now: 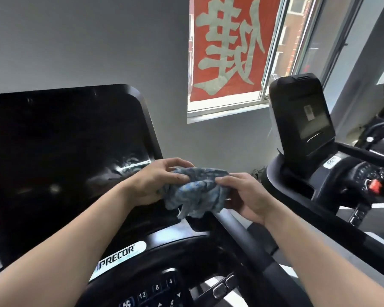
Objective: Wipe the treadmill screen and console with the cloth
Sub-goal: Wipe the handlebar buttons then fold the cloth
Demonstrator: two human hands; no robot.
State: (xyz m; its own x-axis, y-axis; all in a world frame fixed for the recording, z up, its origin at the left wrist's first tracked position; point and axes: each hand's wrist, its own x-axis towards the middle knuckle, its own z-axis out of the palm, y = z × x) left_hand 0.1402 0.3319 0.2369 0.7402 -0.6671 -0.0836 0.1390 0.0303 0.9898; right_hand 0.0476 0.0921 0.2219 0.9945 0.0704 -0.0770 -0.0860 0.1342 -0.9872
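Note:
A crumpled blue-and-white cloth (196,191) hangs between both hands, just off the lower right corner of the treadmill's big black screen (62,156). My left hand (155,181) pinches the cloth's left side, thumb and fingers closed on it. My right hand (244,196) grips its right side from the other end. Below the screen lies the black console (155,282) with a Precor badge (118,255) and numbered keys. Light smears show on the screen near my left hand.
A black handrail (251,247) runs down to the right from under the cloth. A second treadmill with its own screen (308,120) and a red safety clip (375,186) stands at right. A window with a red banner (228,47) is ahead in the grey wall.

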